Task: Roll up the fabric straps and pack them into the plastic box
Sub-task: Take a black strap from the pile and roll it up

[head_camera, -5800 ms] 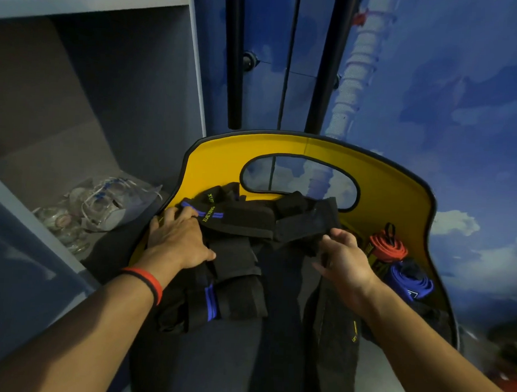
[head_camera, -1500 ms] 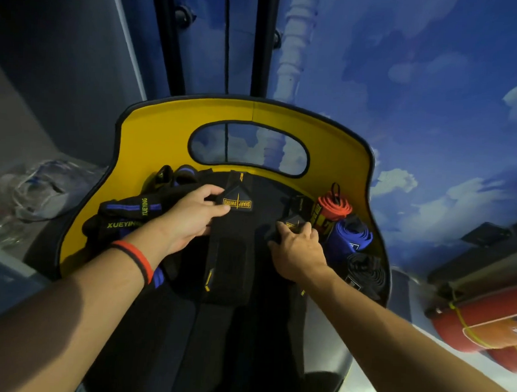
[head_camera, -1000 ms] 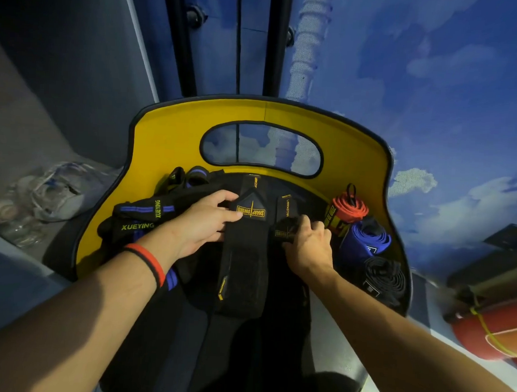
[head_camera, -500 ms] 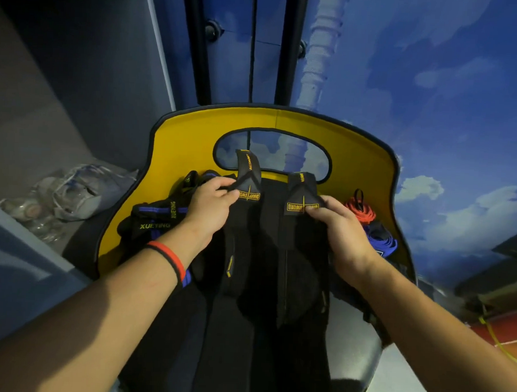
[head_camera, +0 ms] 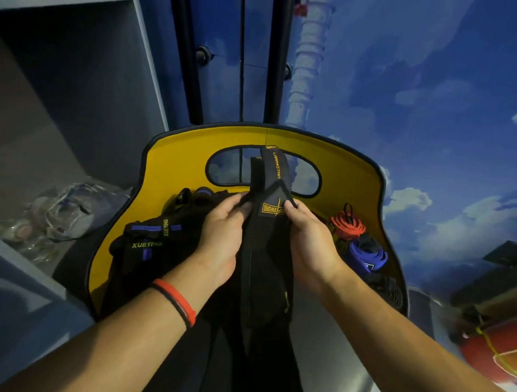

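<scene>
Left hand (head_camera: pixel 223 232) and right hand (head_camera: pixel 308 242) are each pinching the labelled top ends of the black straps (head_camera: pixel 266 270); I'd be squaring the edges, then rolling tight from there.

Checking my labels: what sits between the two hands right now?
In the head view, a black strap with a yellow logo patch hangs between the left hand and the right hand; both pinch its upper edges.

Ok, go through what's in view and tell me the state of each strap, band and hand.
Yellow-lettered straps: unrolled, held up together, tails hanging.
Left hand: pinches their left edge.
Right hand: pinches their right edge.
XUEYING straps: unrolled, heaped on the yellow seat.
Red band: coiled.
Blue band: rolled.
</scene>
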`<state>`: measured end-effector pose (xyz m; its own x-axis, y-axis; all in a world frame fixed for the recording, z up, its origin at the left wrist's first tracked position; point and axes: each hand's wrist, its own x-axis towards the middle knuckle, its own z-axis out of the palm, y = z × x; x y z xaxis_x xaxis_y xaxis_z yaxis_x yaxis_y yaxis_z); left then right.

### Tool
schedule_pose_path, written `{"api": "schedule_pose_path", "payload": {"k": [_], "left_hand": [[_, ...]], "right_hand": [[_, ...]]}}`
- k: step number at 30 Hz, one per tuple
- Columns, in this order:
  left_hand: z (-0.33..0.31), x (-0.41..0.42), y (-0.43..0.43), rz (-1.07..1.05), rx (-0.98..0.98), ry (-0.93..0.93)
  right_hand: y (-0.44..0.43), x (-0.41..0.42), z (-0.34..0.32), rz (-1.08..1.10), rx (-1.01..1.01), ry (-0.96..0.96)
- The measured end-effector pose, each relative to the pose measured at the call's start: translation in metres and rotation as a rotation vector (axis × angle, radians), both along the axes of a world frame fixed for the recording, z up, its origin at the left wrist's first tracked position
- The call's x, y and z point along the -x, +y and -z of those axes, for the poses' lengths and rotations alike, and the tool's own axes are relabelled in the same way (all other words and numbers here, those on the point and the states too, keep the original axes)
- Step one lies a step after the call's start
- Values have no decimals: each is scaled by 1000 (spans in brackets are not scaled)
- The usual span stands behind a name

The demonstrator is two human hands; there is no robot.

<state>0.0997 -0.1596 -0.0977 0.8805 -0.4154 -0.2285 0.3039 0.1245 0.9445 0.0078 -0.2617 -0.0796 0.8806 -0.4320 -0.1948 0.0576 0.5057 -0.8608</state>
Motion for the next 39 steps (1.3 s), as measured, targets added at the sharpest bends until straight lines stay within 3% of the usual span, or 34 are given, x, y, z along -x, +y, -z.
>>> {"api": "schedule_pose_path", "payload": {"k": [10,20,29,34,39], "left_hand": [[0,3,1,-19,69,25],[-6,7,0,28,101,59],[0,15,-11,10,-151,-283],[-3,21,-18,-93,-141,-255],[0,23,-19,-118,-164,-243]], "right_hand": [[5,-19,10,161,277,-5],[-2,-20,15,141,461,9],[-4,-20,16,149,626,37],[3,-22,17,238,553,39],[3,-23,22,240,616,82]]}}
